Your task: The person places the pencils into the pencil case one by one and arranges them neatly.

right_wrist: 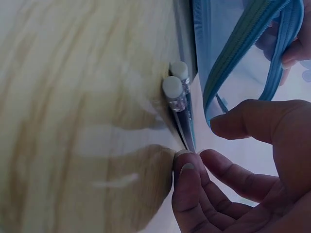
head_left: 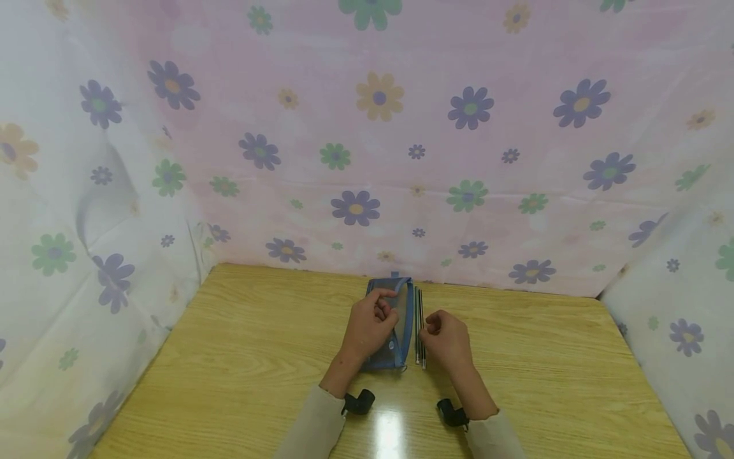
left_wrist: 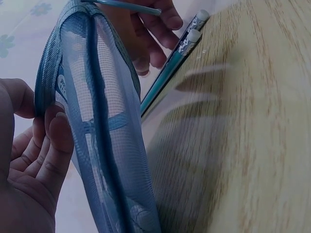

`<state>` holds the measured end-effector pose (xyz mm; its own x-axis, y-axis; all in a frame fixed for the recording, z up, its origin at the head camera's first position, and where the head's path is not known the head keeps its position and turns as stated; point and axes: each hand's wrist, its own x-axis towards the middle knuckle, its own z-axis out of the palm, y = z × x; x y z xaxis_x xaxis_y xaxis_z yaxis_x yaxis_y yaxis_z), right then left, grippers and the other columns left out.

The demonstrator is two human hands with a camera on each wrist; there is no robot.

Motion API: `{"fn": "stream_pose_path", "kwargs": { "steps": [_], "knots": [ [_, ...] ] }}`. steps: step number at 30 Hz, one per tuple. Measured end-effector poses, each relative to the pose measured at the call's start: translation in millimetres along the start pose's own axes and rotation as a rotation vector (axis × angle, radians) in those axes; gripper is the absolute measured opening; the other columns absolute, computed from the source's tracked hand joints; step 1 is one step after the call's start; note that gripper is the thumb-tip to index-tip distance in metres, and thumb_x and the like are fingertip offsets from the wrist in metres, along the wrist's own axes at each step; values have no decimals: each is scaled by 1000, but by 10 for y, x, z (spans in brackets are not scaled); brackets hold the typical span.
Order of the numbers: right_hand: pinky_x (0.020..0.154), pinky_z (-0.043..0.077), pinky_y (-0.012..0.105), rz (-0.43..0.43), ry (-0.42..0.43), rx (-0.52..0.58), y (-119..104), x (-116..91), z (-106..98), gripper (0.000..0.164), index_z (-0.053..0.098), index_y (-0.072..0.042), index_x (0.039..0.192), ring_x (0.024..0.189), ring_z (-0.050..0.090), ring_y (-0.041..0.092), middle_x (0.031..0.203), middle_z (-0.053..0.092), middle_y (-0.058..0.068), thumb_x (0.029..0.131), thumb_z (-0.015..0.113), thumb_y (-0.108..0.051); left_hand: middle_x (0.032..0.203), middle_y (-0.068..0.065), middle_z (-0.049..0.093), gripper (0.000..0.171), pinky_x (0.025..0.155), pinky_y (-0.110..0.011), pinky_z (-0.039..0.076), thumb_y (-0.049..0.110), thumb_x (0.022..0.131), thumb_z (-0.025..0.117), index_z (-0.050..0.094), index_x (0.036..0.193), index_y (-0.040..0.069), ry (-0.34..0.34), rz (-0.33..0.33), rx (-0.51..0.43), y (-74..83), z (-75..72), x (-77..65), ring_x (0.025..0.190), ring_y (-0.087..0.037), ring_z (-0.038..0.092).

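Observation:
A blue mesh zip pouch (head_left: 378, 358) lies on the table, its zip parted into a gap along the right side. My left hand (head_left: 367, 328) pinches that zipped edge between thumb and fingers, holding it up; the raised blue mesh pouch (left_wrist: 108, 87) fills the middle of the left wrist view. Just right of the pouch lie slim pencils (head_left: 418, 319), teal and black, with white eraser ends toward me. My right hand (head_left: 449, 341) is beside them, its fingertips at the pencils (right_wrist: 181, 104) and its thumb apart. Whether the fingertips touch the pencils is hard to tell.
The wood-grain table (head_left: 258, 344) is bounded at the back and sides by a flowered cloth (head_left: 401, 127). A small black wrist device (head_left: 359, 402) is on the left sleeve, and another black wrist device (head_left: 453, 413) on the right.

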<state>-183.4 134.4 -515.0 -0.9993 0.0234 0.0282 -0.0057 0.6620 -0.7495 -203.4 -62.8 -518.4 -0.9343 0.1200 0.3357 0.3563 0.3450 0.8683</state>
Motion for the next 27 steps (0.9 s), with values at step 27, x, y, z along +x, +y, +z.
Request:
{"fn": "stream_pose_path", "kwargs": {
  "steps": [27],
  "knots": [
    [66, 51, 39, -5, 11, -80, 17, 3, 29, 18, 72, 4, 97, 73, 59, 22, 84, 65, 9, 85, 81, -6, 79, 1, 63, 31, 55, -25, 48, 4, 97, 67, 70, 127, 8, -15, -10, -13, 23, -11, -9, 58, -11, 57]
  ]
}}
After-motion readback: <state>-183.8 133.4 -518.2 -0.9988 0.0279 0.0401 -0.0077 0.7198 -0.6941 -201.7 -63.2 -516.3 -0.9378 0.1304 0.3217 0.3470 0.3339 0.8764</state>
